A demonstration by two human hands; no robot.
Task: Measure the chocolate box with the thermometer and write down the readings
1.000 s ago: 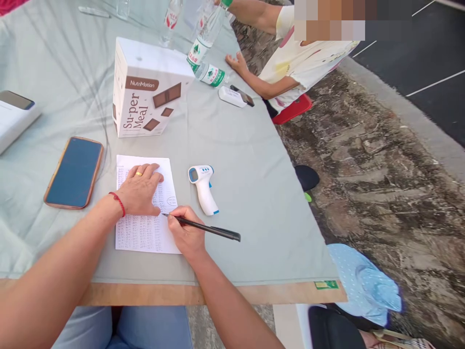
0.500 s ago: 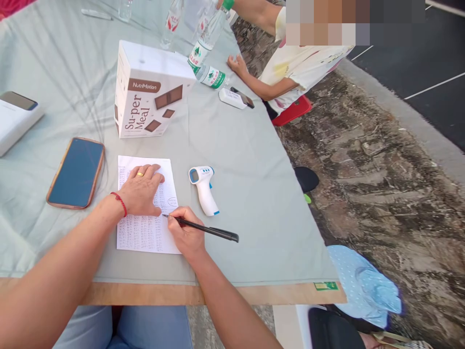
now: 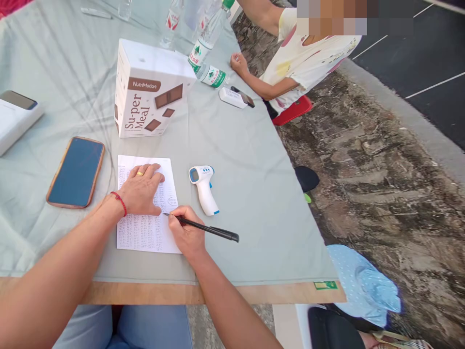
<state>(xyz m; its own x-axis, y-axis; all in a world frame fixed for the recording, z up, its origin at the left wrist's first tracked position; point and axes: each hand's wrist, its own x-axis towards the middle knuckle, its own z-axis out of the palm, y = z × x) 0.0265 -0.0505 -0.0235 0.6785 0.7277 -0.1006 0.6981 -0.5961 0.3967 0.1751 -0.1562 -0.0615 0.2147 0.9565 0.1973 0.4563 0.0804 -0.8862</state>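
Note:
My left hand (image 3: 143, 191) lies flat with its fingers apart on a white sheet of paper (image 3: 140, 237), covering part of its columns of small handwriting. My right hand (image 3: 188, 235) is closed round a black pen (image 3: 214, 230). The pen's tip meets the sheet just right of my left thumb. A circled note stands near the sheet's right edge. To the right of the paper lies a white and blue infrared thermometer (image 3: 204, 189). A smartphone (image 3: 76, 172) in a brown-edged case lies left of the sheet.
Behind the paper stands a NutriMotion box (image 3: 156, 92). Plastic bottles (image 3: 199, 51) are beyond it, one lying on its side (image 3: 214, 76). A white device (image 3: 18, 121) sits at far left. Another person (image 3: 286, 68) sits at the table's right side, near a small white device (image 3: 232, 97).
My left hand stays in place, and my right hand and the pen have barely moved. The other person has shifted slightly to the right, and the hand by the table edge has curled.

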